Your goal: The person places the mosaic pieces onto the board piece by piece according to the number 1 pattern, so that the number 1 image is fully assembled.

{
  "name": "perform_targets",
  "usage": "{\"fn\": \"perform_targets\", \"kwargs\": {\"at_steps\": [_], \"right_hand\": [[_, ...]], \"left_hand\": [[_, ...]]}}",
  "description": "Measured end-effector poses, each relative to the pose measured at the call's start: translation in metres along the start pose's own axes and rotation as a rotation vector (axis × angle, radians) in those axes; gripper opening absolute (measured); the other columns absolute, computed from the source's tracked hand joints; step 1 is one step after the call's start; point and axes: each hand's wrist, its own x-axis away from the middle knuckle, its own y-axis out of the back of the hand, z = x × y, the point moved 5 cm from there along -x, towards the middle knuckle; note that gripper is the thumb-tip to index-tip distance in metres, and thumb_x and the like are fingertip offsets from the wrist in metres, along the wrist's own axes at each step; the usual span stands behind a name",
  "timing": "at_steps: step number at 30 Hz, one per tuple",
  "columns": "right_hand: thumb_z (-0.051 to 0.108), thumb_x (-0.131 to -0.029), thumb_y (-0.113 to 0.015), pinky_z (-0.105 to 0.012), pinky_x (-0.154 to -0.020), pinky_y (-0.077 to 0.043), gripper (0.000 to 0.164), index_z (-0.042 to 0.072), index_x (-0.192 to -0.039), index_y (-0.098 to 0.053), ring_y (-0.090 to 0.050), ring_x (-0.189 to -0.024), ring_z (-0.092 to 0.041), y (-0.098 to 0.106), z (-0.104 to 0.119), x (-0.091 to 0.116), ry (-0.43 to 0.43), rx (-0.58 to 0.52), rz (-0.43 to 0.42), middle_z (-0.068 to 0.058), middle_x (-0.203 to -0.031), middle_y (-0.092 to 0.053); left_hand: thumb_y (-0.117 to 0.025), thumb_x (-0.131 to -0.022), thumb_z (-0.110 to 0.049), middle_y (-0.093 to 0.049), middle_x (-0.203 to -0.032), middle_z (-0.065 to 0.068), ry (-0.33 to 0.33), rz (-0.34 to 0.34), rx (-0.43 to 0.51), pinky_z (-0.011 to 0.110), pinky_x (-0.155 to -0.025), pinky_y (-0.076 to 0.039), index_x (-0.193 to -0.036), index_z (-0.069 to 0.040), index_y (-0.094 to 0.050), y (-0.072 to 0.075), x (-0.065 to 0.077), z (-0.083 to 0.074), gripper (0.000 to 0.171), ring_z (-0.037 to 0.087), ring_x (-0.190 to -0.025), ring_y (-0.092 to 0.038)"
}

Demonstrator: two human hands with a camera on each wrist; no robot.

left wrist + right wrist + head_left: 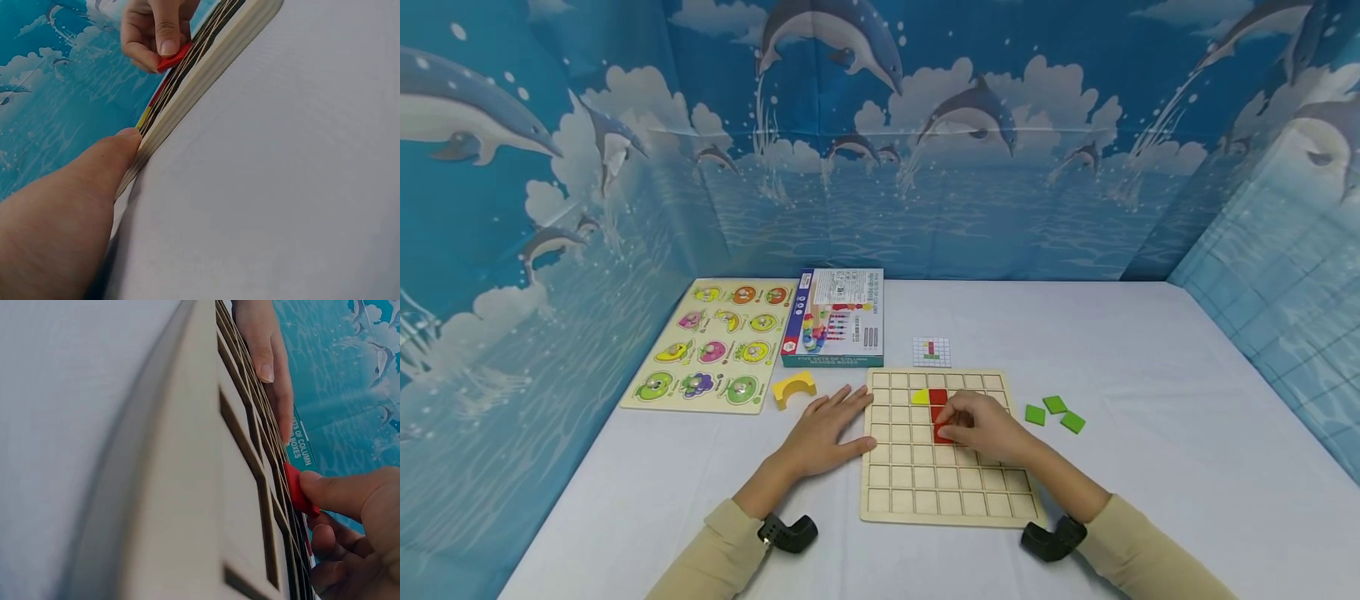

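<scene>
A pale wooden grid board [951,504] lies on the white table. Spread along its left edge is my left hand [823,437], fingers fairly straight, thumb and fingertips at the rim. Over the middle of the grid, my right hand [988,429] pinches a red square tile [297,487] between thumb and fingers. In the right wrist view that tile is tilted against the grid. Farther up the same column sits another red tile [937,397], with a yellow piece [921,397] in the cell to its left. My right fingers partly cover the cells below.
Several loose green tiles [1055,404] lie right of the board. Behind it is a small pattern card [932,352]. Toward the back left are a boxed toy set [842,321], a fruit picture board [707,337] and a yellow arch block [793,385]. A dolphin-print curtain [925,225] borders the table.
</scene>
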Motion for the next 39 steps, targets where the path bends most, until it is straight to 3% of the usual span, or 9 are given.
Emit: {"fn": "perform_targets", "kwargs": {"at_steps": [22, 39], "right_hand": [[0.012, -0.085, -0.076, -0.024, -0.058, -0.041, 0.009, 0.013, -0.094, -0.075, -0.047, -0.067, -0.009, 0.0014, 0.0016, 0.0028, 0.027, 0.018, -0.065, 0.007, -0.084, -0.058], [0.014, -0.087, -0.075, -0.025, -0.059, -0.044, 0.005, 0.016, -0.092, -0.073, -0.049, -0.07, -0.011, 0.0001, -0.0032, 0.0033, -0.029, 0.036, -0.061, 0.008, -0.086, -0.06]], "left_hand": [[-0.05, -0.094, -0.059, -0.027, -0.158, -0.004, 0.02, 0.018, -0.007, 0.046, -0.116, -0.014, -0.153, -0.018, -0.035, -0.0028, -0.0013, 0.0033, 0.074, 0.019, -0.147, -0.017], [-0.05, -0.094, -0.059, -0.028, -0.158, -0.004, 0.019, 0.015, -0.007, 0.046, -0.116, -0.013, -0.153, -0.018, -0.035, -0.0011, -0.0002, 0.0021, 0.074, 0.019, -0.147, -0.017]]}}
